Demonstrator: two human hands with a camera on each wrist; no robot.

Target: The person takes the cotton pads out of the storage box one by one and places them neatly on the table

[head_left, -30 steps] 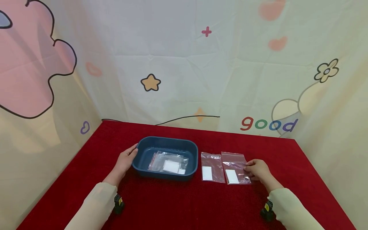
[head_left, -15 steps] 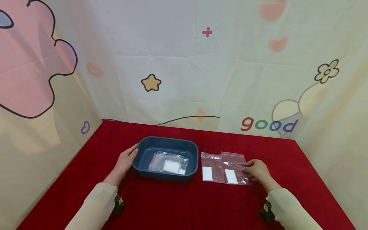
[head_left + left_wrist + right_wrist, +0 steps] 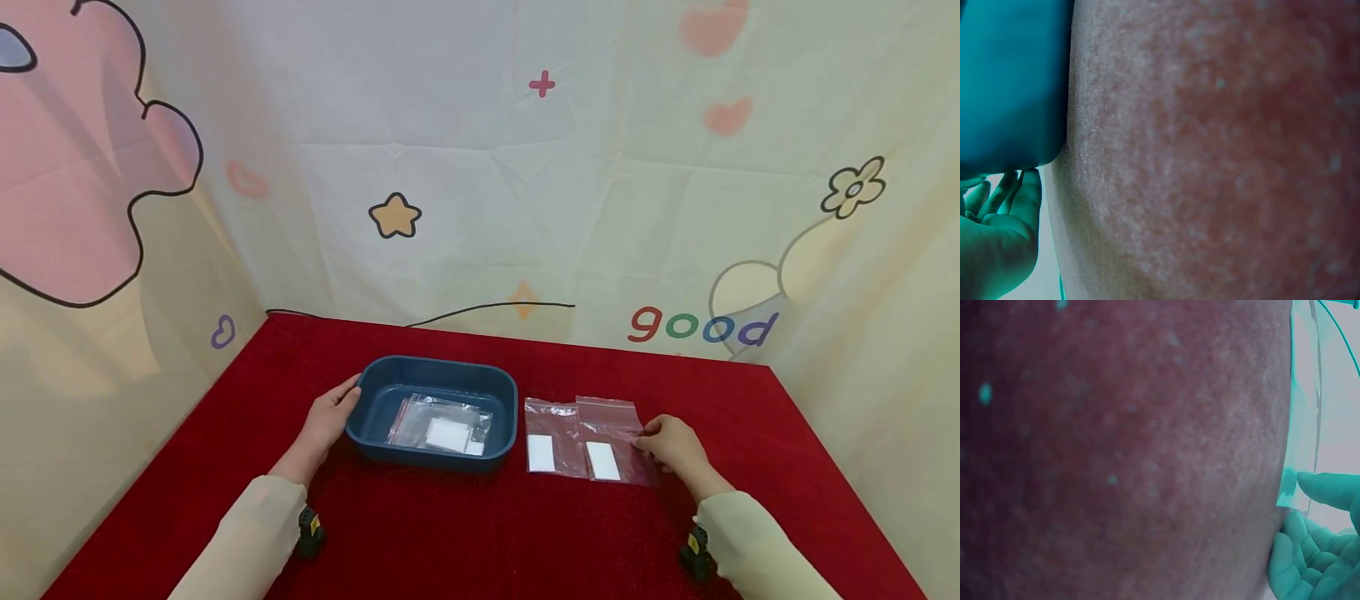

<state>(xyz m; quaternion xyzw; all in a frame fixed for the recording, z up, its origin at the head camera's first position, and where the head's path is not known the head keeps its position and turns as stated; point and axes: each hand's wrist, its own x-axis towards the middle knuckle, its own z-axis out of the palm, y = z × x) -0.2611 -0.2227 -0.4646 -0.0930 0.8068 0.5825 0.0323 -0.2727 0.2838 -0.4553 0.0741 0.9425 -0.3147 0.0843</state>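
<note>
A dark blue rectangular bin (image 3: 431, 458) stands on the red cloth. My left hand (image 3: 328, 417) rests against its left end, the mostly straight fingers touching the outer wall. Inside lie several clear zip bags (image 3: 427, 414) with white flat pieces, overlapping each other. To the right of the bin, two more clear zip bags lie side by side, a left one (image 3: 566, 429) and a right one (image 3: 607, 414), each with a white rectangular piece. With thumb and fingers my right hand (image 3: 675, 443) pinches the right edge of the right bag; the fingertips are partly hidden.
The red cloth (image 3: 450, 542) covers the table. A pale printed curtain (image 3: 465, 242) closes off the back and both sides. A small dark device (image 3: 310, 533) is strapped at the left wrist, another one (image 3: 697, 552) at the right.
The right zip bag has shifted very slightly left and its right edge lies a little differently under my right hand. My left hand and the bin have not visibly moved.
</note>
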